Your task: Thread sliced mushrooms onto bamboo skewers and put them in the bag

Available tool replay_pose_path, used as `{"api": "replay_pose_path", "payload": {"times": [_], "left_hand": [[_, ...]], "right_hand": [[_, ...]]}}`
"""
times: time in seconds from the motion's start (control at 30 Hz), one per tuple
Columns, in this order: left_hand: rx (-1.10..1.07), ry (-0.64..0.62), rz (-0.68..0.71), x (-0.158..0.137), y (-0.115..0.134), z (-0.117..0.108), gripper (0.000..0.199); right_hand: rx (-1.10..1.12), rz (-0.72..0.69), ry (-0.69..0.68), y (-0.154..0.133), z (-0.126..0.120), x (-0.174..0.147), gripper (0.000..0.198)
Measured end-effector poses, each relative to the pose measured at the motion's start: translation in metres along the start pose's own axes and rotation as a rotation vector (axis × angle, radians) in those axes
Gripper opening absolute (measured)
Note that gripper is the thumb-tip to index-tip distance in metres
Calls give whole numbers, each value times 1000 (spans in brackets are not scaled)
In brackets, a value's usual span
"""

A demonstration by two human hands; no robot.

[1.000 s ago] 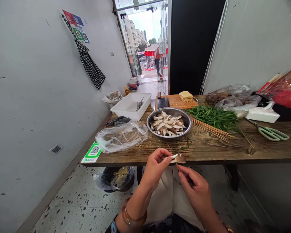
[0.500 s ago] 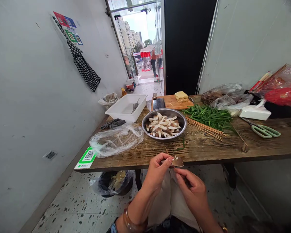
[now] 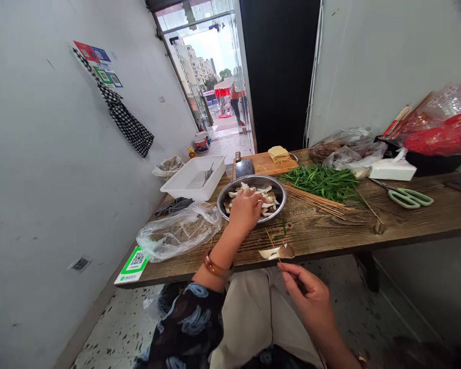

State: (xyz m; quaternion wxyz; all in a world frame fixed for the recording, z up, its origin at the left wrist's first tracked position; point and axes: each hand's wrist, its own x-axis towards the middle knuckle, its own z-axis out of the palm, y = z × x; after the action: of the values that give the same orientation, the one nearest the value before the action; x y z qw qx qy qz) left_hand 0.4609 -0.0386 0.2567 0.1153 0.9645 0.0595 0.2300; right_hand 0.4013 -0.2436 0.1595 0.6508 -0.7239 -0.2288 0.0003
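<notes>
Two poses: left hand [image 3: 246,207] palm-down over bowl [image 3: 272,181], cannot tell grip; right hand [image 3: 307,292] pinching skewer [image 3: 269,237] below mushroom [image 3: 285,251].

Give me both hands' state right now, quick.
Left hand: in the bowl, at the mushrooms; whether its grip is closed on one cannot be told.
Right hand: closed, holding a skewer with mushroom on it.

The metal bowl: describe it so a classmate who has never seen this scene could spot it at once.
On the wooden table, find the cutting board. Just in front of it sits the metal bowl, holding mushroom pieces, with the left hand at them. Its round, shiny rim sets it apart from the rectangular white tub.
</notes>
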Motion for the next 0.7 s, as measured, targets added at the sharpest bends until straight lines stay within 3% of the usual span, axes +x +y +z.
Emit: {"api": "replay_pose_path", "payload": {"times": [0.1,0.23,0.37,0.53,0.7], "left_hand": [[161,-78,59,10,-2,12,19],[116,-73,67,8,-7,19,10],[-218,50,-57,-3,-8,14,8],[-764,19,-315,-33,3,-1,18],[-990,77,-452,-67,12,-11,22]], "right_hand": [[-1,-6,17,-1,-3,1,20],[-5,8,37,-2,-8,3,20],[1,10,23,1,-10,5,20],[21,1,-2,1,-9,5,19],[10,-39,-36,-4,-5,2,20]]}}
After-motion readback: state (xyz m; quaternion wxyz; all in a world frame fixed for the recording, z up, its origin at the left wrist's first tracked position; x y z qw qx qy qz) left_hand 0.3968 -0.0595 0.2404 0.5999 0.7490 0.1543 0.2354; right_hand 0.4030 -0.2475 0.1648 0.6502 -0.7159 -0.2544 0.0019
